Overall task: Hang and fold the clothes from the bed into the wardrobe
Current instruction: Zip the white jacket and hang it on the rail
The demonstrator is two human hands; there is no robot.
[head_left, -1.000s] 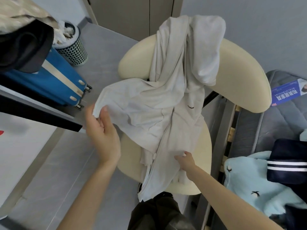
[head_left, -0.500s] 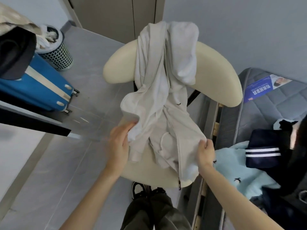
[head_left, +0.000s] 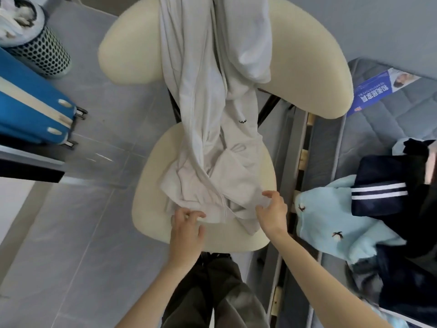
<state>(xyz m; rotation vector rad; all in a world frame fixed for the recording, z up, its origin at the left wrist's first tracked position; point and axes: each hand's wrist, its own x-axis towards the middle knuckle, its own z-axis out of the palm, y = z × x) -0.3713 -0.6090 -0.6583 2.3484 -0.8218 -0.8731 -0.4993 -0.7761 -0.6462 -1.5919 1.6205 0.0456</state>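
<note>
**A:** Fingers on the left hand (head_left: pixel 188 229): what have they got?

**B:** They pinch the near hem of the pale grey hoodie (head_left: pixel 212 143), at the front of the seat.

**A:** And the right hand (head_left: pixel 273 213)?

**B:** It is curled on the same hem further right, with a fold of cloth caught between thumb and forefinger.

**A:** Where does the hoodie lie?

**B:** It is draped over the back of the cream chair (head_left: pixel 123 50). The body runs down and bunches on the seat.

**A:** What is around it?

**B:** Just right of the chair is the bed frame (head_left: pixel 305 147), its slats showing, then the grey mattress (head_left: pixel 383 129). On that lie a light blue fleece (head_left: pixel 331 223), a navy garment with white stripes (head_left: pixel 378 183) partly over it, and a blue leaflet (head_left: pixel 378 88) further up. On the floor to the left are a blue suitcase (head_left: pixel 28 107) and a perforated bin (head_left: pixel 45 53) with white stuff inside.

**A:** Anything in the way?

**B:** The chair stands between the person and the wall. The person's dark trousers (head_left: pixel 212 292) are right at its front edge, and a dark ledge (head_left: pixel 30 172) juts in from the left.
</note>
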